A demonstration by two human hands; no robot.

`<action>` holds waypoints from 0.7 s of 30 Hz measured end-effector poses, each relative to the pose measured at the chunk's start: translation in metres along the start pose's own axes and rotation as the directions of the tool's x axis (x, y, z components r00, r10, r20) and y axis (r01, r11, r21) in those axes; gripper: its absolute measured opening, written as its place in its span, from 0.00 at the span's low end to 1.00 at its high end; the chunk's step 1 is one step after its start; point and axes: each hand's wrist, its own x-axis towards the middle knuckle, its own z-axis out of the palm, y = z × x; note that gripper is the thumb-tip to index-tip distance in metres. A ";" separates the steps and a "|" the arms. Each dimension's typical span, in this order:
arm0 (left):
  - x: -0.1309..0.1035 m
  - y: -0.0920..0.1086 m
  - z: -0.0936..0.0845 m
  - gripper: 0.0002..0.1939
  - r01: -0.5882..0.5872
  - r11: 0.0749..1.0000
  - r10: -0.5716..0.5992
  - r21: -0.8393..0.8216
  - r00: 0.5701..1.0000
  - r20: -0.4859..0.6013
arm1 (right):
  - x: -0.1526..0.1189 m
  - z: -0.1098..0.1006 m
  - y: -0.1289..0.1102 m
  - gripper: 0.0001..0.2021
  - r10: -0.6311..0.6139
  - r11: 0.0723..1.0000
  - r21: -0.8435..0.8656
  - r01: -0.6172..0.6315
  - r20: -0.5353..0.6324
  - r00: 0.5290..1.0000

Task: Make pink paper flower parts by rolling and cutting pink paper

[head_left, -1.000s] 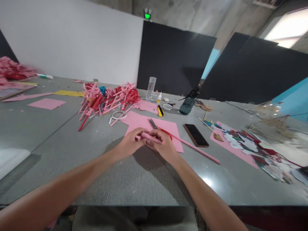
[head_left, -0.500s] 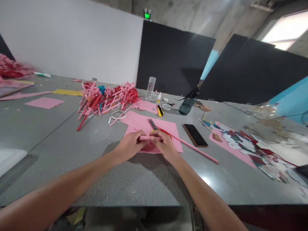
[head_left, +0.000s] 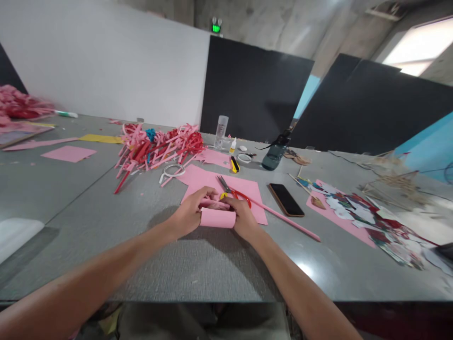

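Note:
A curled piece of pink paper [head_left: 218,218] is held between my two hands near the middle of the table. My left hand [head_left: 191,212] grips its left end, fingers bent over the top. At the right end my right hand [head_left: 243,218] is closed on the same paper. Just beyond my fingers, scissors with red and yellow handles [head_left: 226,187] lie on a flat pink sheet [head_left: 258,193]. A long pink rolled stick [head_left: 290,220] slants to the right from beside the scissors.
A phone [head_left: 286,199] lies right of the sheet. Behind are a yellow cutter [head_left: 234,164], a glue bottle [head_left: 233,145], a clear bottle [head_left: 221,132] and a dark bottle [head_left: 274,155]. Pink and red paper strips [head_left: 155,146] pile at left; paper cutouts [head_left: 364,215] lie at right.
The pink paper between my hands has turned and opened out, so a wider curled face now shows toward me. My right hand has shifted slightly, uncovering more of the scissors' red handle.

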 end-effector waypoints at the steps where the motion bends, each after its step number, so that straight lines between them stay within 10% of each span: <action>1: 0.000 -0.001 0.000 0.15 -0.009 1.000 0.010 -0.025 1.000 0.017 | 0.001 0.001 0.001 0.06 -0.004 1.000 0.012 0.004 0.000 1.000; 9: -0.004 -0.002 -0.002 0.16 -0.221 0.932 0.224 0.287 0.974 0.025 | 0.004 0.003 0.003 0.13 0.061 0.987 0.153 -0.054 -0.042 0.997; 16: -0.001 -0.010 0.000 0.07 0.036 0.994 -0.018 0.099 0.984 -0.176 | -0.002 0.004 0.006 0.21 -0.085 0.993 0.068 0.095 -0.140 0.987; 21: -0.004 -0.009 -0.004 0.10 0.049 0.989 -0.033 0.140 0.993 -0.113 | -0.003 0.001 0.007 0.20 -0.261 0.965 -0.066 0.255 -0.128 0.957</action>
